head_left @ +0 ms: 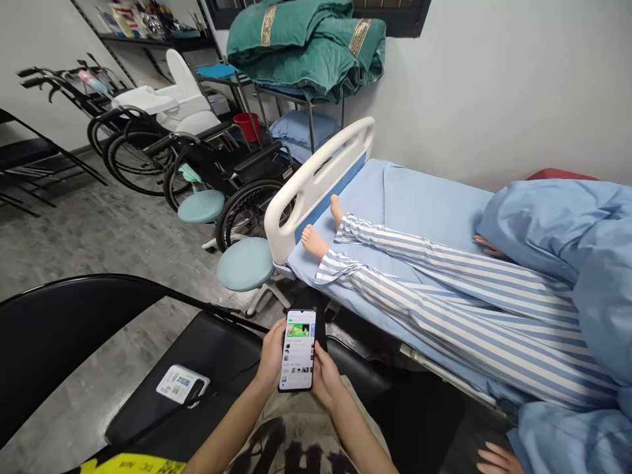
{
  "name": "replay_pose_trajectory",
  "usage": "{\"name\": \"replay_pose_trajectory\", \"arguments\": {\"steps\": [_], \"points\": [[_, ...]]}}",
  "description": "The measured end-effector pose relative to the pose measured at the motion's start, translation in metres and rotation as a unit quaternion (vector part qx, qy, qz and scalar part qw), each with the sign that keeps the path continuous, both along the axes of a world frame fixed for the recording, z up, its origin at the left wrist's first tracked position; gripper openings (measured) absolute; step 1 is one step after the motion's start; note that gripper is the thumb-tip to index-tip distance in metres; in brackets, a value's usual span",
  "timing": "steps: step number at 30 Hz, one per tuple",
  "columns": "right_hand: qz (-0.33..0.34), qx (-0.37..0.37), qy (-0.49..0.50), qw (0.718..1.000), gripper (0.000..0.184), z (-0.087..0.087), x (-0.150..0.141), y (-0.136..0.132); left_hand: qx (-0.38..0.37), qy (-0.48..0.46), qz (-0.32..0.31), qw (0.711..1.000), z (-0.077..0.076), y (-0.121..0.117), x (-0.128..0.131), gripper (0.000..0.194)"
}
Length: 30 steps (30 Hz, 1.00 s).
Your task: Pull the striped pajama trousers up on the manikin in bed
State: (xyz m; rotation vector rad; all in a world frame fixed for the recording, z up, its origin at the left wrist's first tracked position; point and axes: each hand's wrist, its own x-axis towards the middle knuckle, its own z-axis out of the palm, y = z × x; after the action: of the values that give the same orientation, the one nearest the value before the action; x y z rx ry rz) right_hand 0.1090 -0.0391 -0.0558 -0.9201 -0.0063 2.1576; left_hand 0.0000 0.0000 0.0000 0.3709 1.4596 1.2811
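Beyond the hands and to their right runs a hospital bed (419, 197) with a pale blue sheet, its white footboard (316, 178) ahead of them. A training dummy in striped pyjamas (444, 296) lies along the bed, bare feet toward the footboard, its upper body under a blue cover (567, 243) far to the right. Ahead and to the left of the hands stand wheelchairs (197, 164), and nearer, two round pale stools (245, 263). A black chair (74, 329) curves around the left side.

Between both hands sits the phone (297, 349), upright, its long axis running straight away from the person, screen facing up toward the camera. The left hand (270, 359) wraps the phone's left edge, fingers curled closed behind it; the right hand (326, 378) cups the lower right edge, also curled closed, thumb near the screen. Both hands touch it, so neither is nearer than the other.

Left of the left hand, on the black seat, lies a small white device (182, 384) bearing what looks like a printed code label; its text is too small to read. The phone screen shows a green banner and rows of small writing, also unreadable. A yellow label (143, 466) at the bottom edge carries dark print I cannot make out.
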Motion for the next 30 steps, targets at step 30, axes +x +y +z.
{"name": "replay_pose_trajectory", "arguments": {"steps": [30], "points": [[0.037, 0.02, 0.069, 0.997, 0.049, -0.003, 0.01, -0.007, -0.033, 0.039, -0.088, 0.995, 0.005, -0.001, 0.014, 0.056]]}}
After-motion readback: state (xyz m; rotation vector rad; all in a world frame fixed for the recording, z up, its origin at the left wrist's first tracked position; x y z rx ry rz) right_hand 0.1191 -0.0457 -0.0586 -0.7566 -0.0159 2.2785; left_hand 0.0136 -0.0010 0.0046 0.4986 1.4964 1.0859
